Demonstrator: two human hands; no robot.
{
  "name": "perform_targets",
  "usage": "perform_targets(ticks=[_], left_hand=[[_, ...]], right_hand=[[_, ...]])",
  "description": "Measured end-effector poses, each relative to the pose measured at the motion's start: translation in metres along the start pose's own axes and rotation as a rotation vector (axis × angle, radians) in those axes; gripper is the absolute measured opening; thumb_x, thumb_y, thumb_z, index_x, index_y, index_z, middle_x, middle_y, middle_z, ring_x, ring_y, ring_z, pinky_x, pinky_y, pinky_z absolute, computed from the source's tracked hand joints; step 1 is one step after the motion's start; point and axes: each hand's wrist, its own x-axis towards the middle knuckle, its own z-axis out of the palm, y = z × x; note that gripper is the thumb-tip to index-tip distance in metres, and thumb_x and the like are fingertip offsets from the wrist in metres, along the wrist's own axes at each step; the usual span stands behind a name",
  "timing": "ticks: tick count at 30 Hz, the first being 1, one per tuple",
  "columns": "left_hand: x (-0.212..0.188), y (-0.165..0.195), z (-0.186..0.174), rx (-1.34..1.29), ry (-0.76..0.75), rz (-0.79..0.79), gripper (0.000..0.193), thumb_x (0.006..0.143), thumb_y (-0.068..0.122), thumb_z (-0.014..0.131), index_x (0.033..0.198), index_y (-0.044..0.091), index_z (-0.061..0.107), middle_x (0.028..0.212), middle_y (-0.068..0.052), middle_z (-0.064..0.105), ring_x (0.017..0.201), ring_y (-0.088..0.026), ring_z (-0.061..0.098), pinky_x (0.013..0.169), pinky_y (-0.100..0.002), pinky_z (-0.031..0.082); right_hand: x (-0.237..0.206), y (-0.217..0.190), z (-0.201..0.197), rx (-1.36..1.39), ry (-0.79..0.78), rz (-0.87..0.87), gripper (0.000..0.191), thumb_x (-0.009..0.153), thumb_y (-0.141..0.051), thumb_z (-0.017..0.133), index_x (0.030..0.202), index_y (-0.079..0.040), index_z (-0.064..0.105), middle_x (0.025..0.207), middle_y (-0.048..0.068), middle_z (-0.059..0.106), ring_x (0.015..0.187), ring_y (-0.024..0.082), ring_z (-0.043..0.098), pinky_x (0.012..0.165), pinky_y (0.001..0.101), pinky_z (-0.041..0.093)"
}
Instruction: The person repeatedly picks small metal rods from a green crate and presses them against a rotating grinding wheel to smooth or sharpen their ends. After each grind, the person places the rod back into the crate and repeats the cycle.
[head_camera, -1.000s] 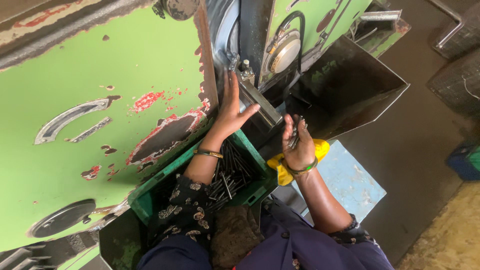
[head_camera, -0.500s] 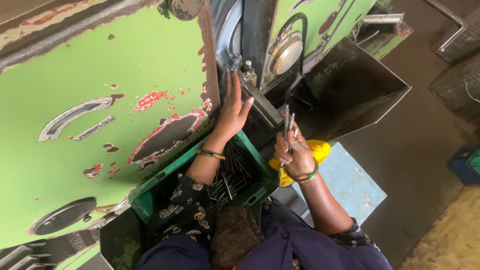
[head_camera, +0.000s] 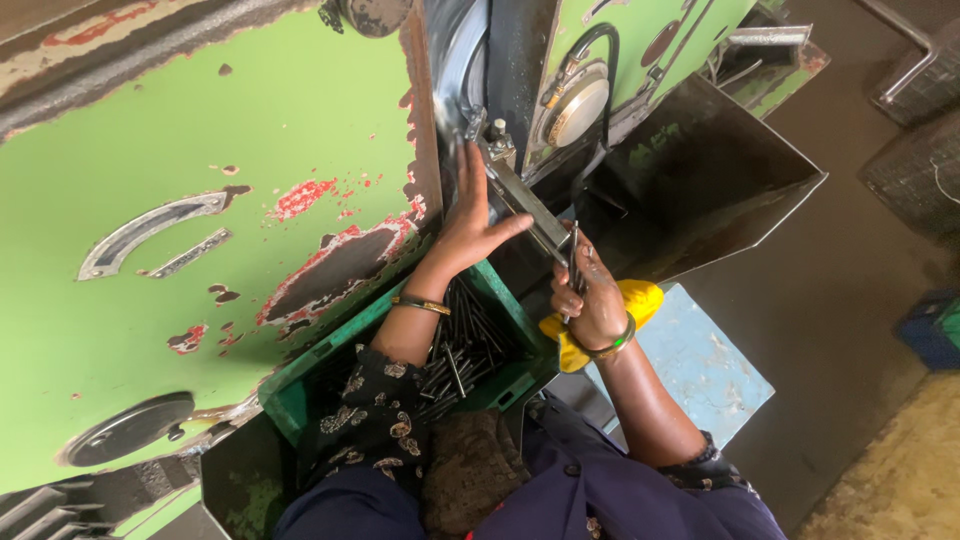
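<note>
Left hand (head_camera: 470, 225) presses open-palmed against the green machine (head_camera: 200, 150) — right hand (head_camera: 592, 300) beside it clasps a metal rod (head_camera: 573, 262) above the green crate (head_camera: 400, 375).

Big machine panel (head_camera: 200, 150): sheet metal w/ matt green paint, chipped in spots down to red primer and dark rusty patches. Angled bar (head_camera: 525, 205) by the left hand (head_camera: 468, 225): bare steel, dull grey, a bit greasy. Thin rods (head_camera: 574, 262) gripped in right hand (head_camera: 592, 305): dark metal, slight sheen. Crate (head_camera: 500, 300): green plastic, scuffed. Chute (head_camera: 700, 180): dark sheet metal, semi-glossy. Yellow cloth (head_camera: 640, 300), soft. Bangles: shiny metal. Sleeves: printed fabric.
</note>
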Motion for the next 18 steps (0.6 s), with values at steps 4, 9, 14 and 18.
perform_targets(ticks=[4,9,14,18], left_hand=[[-0.002,-0.011,0.006,0.012,0.066,0.033,0.1,0.106,0.048,0.059,0.166,0.0,-0.006,0.173,-0.03,-0.012,0.163,-0.047,-0.002,0.132,-0.055,0.016],[-0.003,-0.009,0.015,0.103,0.201,-0.017,0.082,0.114,0.046,0.052,0.169,0.006,0.007,0.177,-0.023,0.002,0.167,-0.042,0.016,0.136,-0.047,0.026],[0.002,0.005,0.002,0.074,0.03,-0.005,0.144,0.072,0.064,0.083,0.157,-0.004,-0.011,0.163,-0.035,-0.016,0.154,-0.05,0.003,0.123,-0.053,0.019],[0.002,0.011,-0.003,0.021,-0.033,-0.045,0.155,0.063,0.064,0.087,0.156,-0.004,-0.016,0.162,-0.034,-0.02,0.154,-0.048,-0.006,0.123,-0.053,0.015]], right_hand=[[0.009,0.004,-0.015,0.079,0.086,-0.054,0.04,0.107,-0.023,0.05,0.146,-0.016,0.043,0.092,0.003,0.056,0.06,0.008,0.043,0.05,0.0203,0.037],[0.016,0.011,-0.031,0.158,0.234,-0.088,0.033,0.104,-0.011,0.048,0.137,-0.014,0.048,0.104,0.006,0.06,0.081,0.014,0.058,0.068,0.0272,0.051],[0.018,0.014,-0.042,0.208,0.238,-0.145,0.024,0.106,-0.011,0.047,0.13,-0.011,0.051,0.116,0.009,0.066,0.094,0.018,0.067,0.08,0.0309,0.058],[0.017,0.014,-0.051,0.262,0.237,-0.122,0.022,0.108,-0.016,0.05,0.129,-0.01,0.054,0.111,0.006,0.067,0.089,0.016,0.068,0.075,0.0291,0.058]])
